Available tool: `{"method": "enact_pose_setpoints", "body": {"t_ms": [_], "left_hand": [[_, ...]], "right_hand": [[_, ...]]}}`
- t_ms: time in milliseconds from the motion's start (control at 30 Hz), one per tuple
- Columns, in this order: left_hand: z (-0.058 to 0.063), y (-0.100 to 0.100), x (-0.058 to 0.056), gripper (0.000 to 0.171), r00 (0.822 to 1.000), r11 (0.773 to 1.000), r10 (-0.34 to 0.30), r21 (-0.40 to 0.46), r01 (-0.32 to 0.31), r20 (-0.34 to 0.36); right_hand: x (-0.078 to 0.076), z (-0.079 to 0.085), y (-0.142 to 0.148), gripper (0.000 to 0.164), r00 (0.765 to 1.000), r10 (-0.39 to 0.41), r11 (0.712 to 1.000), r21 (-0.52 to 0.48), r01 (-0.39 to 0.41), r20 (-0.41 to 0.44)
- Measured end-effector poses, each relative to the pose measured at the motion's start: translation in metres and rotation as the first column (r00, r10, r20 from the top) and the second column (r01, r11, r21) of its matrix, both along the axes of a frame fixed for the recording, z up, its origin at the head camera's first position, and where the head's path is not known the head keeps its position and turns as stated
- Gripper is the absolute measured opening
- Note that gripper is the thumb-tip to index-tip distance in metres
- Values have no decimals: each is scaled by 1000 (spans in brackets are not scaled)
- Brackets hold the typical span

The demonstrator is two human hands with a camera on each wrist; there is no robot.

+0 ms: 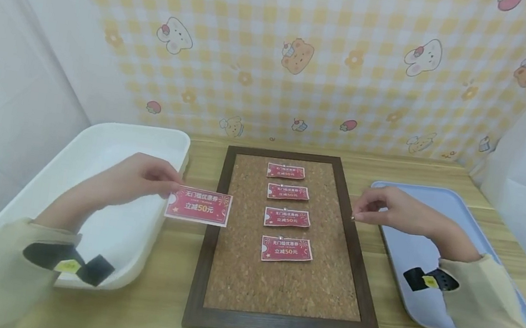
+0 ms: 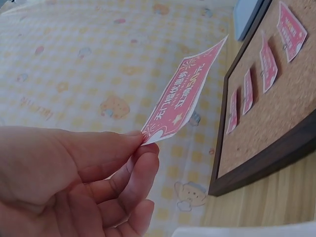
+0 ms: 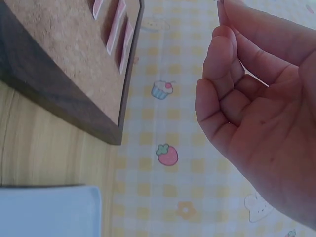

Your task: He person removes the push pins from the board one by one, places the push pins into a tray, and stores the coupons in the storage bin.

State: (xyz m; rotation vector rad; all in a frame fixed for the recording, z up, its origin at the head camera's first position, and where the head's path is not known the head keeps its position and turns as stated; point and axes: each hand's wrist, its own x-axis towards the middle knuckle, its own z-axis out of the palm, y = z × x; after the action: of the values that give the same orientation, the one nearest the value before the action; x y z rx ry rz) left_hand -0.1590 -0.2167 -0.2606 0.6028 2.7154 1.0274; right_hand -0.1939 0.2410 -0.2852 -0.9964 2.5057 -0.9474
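My left hand (image 1: 173, 187) pinches the left end of a red coupon (image 1: 198, 206) between thumb and fingers, holding it over the gap between the white bin and the cork board (image 1: 286, 285). In the left wrist view the coupon (image 2: 185, 94) sticks out from my left hand (image 2: 143, 140). Several matching coupons (image 1: 286, 249) are pinned in a column on the board. My right hand (image 1: 356, 214) hovers at the board's right frame, its fingertips pinching a tiny pin (image 1: 353, 218). The right wrist view shows the right hand's curled fingers (image 3: 222, 54); the pin itself is cut off there.
A white bin (image 1: 93, 151) stands left of the board and a light blue tray (image 1: 412, 252) lies to its right, both on a wooden table (image 1: 160, 318). A checked cartoon cloth (image 1: 309, 53) hangs behind. The board's lower half is bare cork.
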Motion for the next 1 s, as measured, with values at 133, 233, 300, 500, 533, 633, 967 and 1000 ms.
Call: {"method": "enact_pose_setpoints", "body": {"t_ms": [133,233,300,500,533,633,967,1000], "left_hand": [[3,-13,-3,17,1000,1000,20,-21,-20,-2],[4,-24,-6,18,1000,999,31,-34,-31,-3],[5,-31,-8,20,999,998,34,-43,-34,-7],[8,-50,-9,24,998,994,62,-85,-63,-12],[8,-53,-10,25,998,994,65,-86,-65,-11],[7,-63,-11,28,996,992,88,-93,-88,-5],[6,-92,-18,36,986,976,168,-143,-165,7],[6,-95,-18,36,985,975,171,-148,-167,13]], "right_hand": [[1,1,9,4,999,-51,999,4,51,-17],[2,1,17,4,995,-96,995,9,96,0],[2,0,24,5,992,-129,992,16,128,15],[1,-2,42,9,974,-228,973,42,227,-2],[0,-3,45,10,971,-241,969,48,241,-8],[-2,-6,53,11,961,-275,959,66,275,-23],[-10,-11,80,17,934,-357,930,78,358,-25],[-11,-11,83,18,931,-365,927,84,365,-17]]}}
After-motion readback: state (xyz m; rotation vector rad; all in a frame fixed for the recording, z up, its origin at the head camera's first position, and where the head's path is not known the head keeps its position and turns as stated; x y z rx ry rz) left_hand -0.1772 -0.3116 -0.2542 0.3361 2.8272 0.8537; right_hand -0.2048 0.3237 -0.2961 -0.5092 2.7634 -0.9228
